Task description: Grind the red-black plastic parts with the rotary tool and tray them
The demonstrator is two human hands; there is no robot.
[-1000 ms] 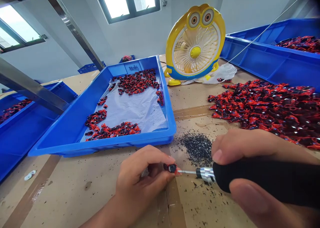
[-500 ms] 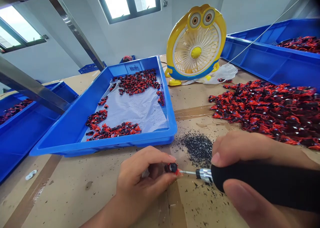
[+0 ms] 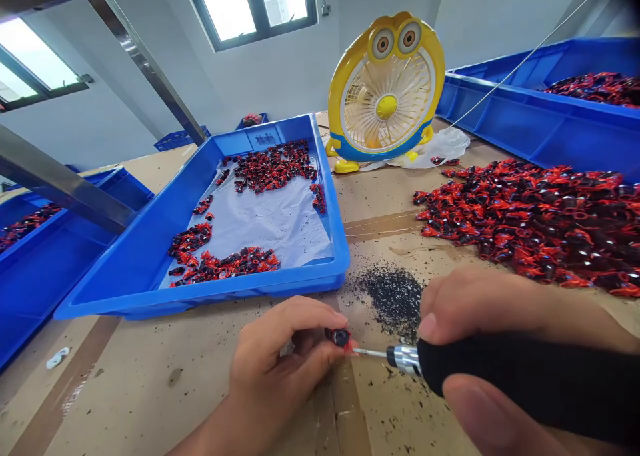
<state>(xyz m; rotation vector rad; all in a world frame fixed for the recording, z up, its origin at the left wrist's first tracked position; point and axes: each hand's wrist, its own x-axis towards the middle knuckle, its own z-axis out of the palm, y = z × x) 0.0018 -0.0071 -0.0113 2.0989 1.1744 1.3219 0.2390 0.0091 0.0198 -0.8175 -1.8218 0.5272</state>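
While the right hand (image 3: 480,349) gripped the black-handled tool (image 3: 500,376), its thin metal tip met the small red-and-black part (image 3: 341,338). That part sat at the very end of the left hand's (image 3: 287,356) grip, pinched between thumb and forefinger, its black round end facing outward. Below the hands lay the surface (image 3: 200,376), with black shavings (image 3: 393,297) heaped just beyond the tool's tip and the blue tray (image 3: 210,295) further off.

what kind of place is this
Probably a small workshop or factory assembly bench: a large loose pile of matching red and black parts, a blue tray holding more, and black shavings scattered on the tabletop.
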